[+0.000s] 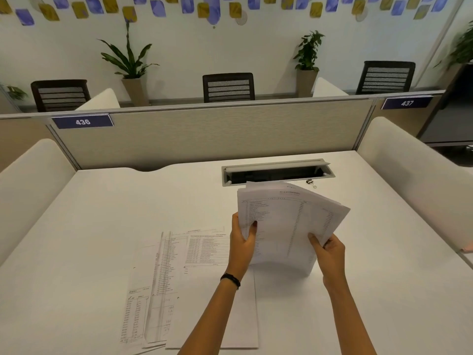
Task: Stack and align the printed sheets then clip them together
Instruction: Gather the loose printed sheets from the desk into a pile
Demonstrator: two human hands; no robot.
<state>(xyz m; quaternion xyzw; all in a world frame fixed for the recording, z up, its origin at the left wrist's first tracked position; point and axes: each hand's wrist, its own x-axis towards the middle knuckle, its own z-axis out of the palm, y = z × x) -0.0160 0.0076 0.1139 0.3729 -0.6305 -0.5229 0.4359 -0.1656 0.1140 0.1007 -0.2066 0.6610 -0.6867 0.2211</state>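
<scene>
A stack of printed sheets (284, 221) stands upright above the white desk (102, 213), its top corners fanned out unevenly. My left hand (242, 245) grips the stack's left edge and my right hand (329, 254) grips its lower right edge. Several more printed sheets (169, 283) lie overlapping and askew on the desk, to the left of my left forearm. A small binder clip (310, 181) lies on the desk behind the held stack, by the cable tray.
A recessed cable tray (277, 172) with its lid raised sits at the back of the desk. A beige partition (210, 134) closes off the far edge. White curved dividers (409, 170) flank the desk on both sides.
</scene>
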